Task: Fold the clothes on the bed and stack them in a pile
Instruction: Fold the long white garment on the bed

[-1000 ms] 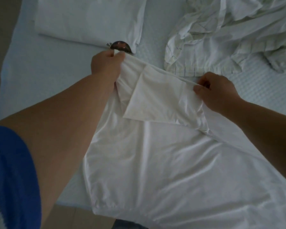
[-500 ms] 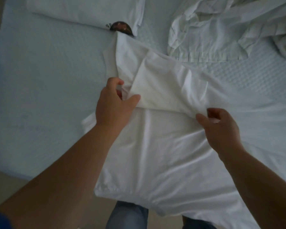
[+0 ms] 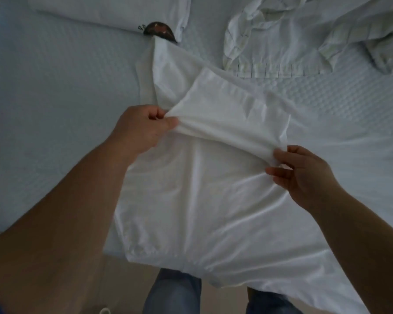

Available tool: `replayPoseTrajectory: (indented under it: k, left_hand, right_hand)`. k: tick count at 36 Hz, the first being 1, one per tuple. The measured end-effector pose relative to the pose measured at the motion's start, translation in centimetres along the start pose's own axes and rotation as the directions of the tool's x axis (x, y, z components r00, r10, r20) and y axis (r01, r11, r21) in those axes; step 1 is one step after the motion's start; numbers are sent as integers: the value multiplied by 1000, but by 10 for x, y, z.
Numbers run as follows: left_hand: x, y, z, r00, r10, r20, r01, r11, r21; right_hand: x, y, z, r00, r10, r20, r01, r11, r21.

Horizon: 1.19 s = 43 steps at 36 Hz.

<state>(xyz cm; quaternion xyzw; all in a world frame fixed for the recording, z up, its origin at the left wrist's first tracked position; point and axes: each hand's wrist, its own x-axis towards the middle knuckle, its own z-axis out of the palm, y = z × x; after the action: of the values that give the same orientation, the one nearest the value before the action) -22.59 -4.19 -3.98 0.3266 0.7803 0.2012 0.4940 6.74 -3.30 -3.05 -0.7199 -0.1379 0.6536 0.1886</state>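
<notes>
The white T-shirt (image 3: 213, 211) lay spread across the near edge of the bed (image 3: 55, 98), its hem hanging over the side. The left hand (image 3: 141, 130) pinched one corner of the sleeve (image 3: 232, 118) and the right hand (image 3: 304, 175) pinched the other, each grip closed on the cloth, probably to fold it flat over the body. A folded garment (image 3: 104, 12) waited beyond, crumpled clothes (image 3: 304, 37) beside it.

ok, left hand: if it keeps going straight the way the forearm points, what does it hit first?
Likely the white shirt itself: the left hand pinches its folded flap and points up-right across it. Beyond that lies the crumpled garment. Depth is unclear from one view.
</notes>
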Motion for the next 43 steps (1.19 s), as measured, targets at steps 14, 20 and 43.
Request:
replayPoseTrajectory:
  k: [14, 20, 43]
  left_hand:
    - [-12, -3, 4, 967, -172, 186, 181, 983, -30]
    - [-13, -6, 7, 984, -174, 26, 176, 980, -94]
    - [-21, 11, 42, 876, 160, -456, -142, 987, 72]
  right_hand:
    - [11, -1, 2, 984, -179, 5, 164, 889, -427]
    - [13, 4, 5, 934, -350, -75, 228, 743, -629]
    - [2, 7, 86, 634, -651, 418, 559, 12, -829]
